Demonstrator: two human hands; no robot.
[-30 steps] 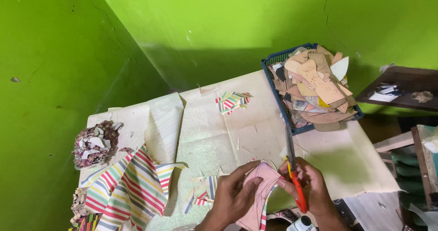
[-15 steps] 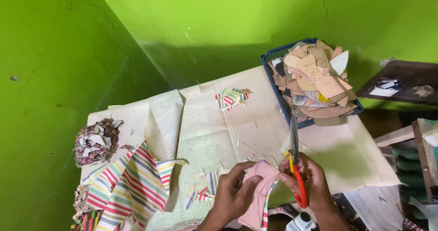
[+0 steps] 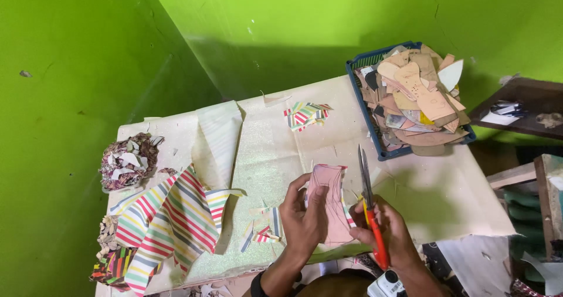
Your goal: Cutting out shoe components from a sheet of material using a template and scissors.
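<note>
Low centre of the frame, the left hand (image 3: 305, 221) pinches a pink pattern-shaped piece of sheet material (image 3: 329, 200), thumb on its face and fingers curled behind. The right hand (image 3: 390, 232) is closed through the handles of the orange-handled scissors (image 3: 369, 206). Against the frame a second ago the hands and piece sit much the same, with the blades now nearly shut alongside the piece's right edge, so trimming of that edge looks mid-way, not finished. The piece's long axis runs roughly up-down in the frame, its narrow top end pointing to the upper frame, toward the blue plastic crate of tan cut-outs (image 3: 366, 106). The scissor tips point the same way. A striped fabric sheet (image 3: 176, 218) lies lower left on the cream-covered table (image 3: 446, 191).
</note>
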